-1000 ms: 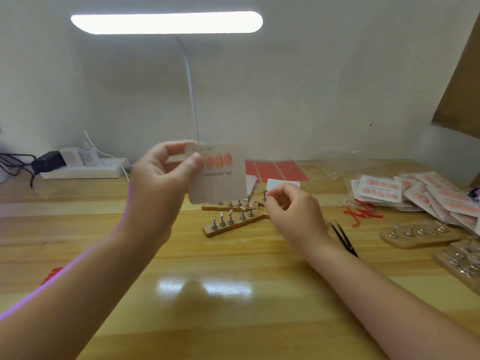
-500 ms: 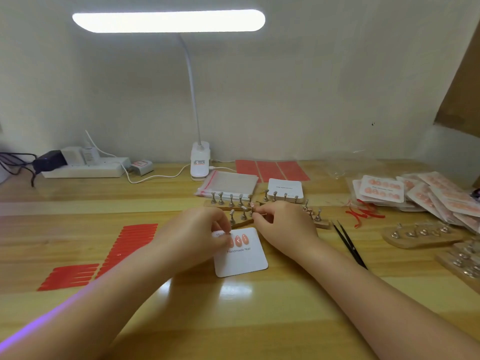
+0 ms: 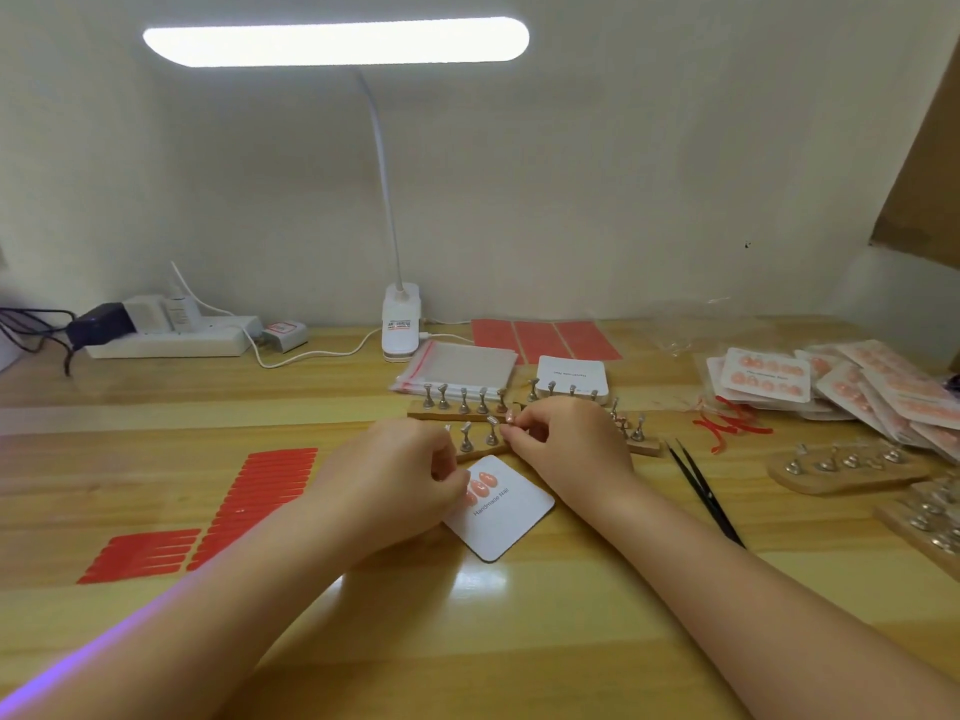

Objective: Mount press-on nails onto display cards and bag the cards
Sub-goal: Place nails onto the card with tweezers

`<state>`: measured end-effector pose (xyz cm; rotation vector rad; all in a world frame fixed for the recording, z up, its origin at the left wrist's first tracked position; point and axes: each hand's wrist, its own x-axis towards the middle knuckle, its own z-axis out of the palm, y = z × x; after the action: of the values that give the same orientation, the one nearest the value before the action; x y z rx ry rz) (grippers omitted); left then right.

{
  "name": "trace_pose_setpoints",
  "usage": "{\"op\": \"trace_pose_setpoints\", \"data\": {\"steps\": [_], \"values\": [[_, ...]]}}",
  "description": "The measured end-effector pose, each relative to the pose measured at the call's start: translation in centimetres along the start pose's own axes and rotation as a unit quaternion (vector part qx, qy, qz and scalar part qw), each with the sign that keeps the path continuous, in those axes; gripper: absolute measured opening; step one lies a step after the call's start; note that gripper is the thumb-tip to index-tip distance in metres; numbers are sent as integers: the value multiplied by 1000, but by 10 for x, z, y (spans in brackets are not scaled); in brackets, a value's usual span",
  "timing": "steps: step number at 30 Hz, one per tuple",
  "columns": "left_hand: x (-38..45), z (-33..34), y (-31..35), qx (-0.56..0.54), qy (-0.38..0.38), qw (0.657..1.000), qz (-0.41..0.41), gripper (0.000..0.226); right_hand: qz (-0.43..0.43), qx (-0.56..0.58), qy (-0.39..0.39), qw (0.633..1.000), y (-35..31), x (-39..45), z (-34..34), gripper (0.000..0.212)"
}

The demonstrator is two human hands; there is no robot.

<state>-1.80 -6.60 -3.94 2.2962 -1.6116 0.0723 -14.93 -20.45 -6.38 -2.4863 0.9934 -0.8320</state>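
White card [image 3: 506,517] flat on the wooden table [image 3: 467,641] with three peach nails [image 3: 480,485] near its top edge, left hand [image 3: 395,485] curled over the card's left corner, right hand [image 3: 566,449] just behind, pinching a small nail [image 3: 510,417] by the wooden stand [image 3: 480,449]

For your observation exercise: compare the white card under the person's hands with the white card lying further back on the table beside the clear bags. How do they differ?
The near card carries a few pink nails; the far card shows none. The near card lies turned at an angle, the far card about square to the table edge. The left hand rests on the near card; nothing touches the far one. Both are white, round-cornered and printed with a line of text.
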Motion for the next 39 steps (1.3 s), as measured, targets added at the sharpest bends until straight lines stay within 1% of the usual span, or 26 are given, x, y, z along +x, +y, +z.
{"op": "trace_pose_setpoints", "data": {"steps": [4,8,10,12,14,15,17,18,19,22,25,28,30,32,35,37,39], "values": [[0,1,0,-10,10,1000,-6,16,-43,-27,20,999,-1,-4,1,17],[0,1,-1,-29,20,999,-25,16,-65,25,65,995,-3,-9,-1,12],[0,0,-2,-23,51,998,-38,15,-75,68,77,992,-5,-11,-3,9],[-1,-2,-1,-34,116,992,-43,17,-80,126,86,985,-8,-14,-6,7],[-2,-6,1,-94,184,978,3,14,-87,175,85,977,-13,-17,-9,7],[-3,-8,4,-126,201,971,38,13,-94,194,83,973,-15,-18,-9,7],[-5,-11,8,-162,206,961,87,30,-113,222,77,965,-19,-20,-10,7],[-5,-12,9,-165,205,960,98,36,-124,229,75,963,-21,-21,-11,8],[-5,-12,10,-162,207,959,108,37,-137,229,75,961,-23,-22,-11,9],[-5,-13,8,-163,217,953,136,28,-175,215,78,958,-27,-24,-13,11],[-4,-16,6,-135,229,948,174,29,-187,211,77,956,-29,-25,-15,12],[-5,-19,6,-48,265,939,215,21,-195,211,74,955,-29,-25,-16,11],[-5,-19,5,-12,284,929,235,22,-204,211,74,953,-29,-25,-16,9],[-4,-20,5,-18,282,929,237,28,-211,214,73,951,-30,-25,-16,8],[-5,-19,6,-48,268,938,215,33,-214,219,70,949,-30,-25,-15,8],[-5,-16,8,-86,262,944,182,30,-218,224,74,947,-30,-25,-15,9],[-5,-13,9,-140,252,947,141,20,-224,224,79,945,-31,-24,-14,9]]}}
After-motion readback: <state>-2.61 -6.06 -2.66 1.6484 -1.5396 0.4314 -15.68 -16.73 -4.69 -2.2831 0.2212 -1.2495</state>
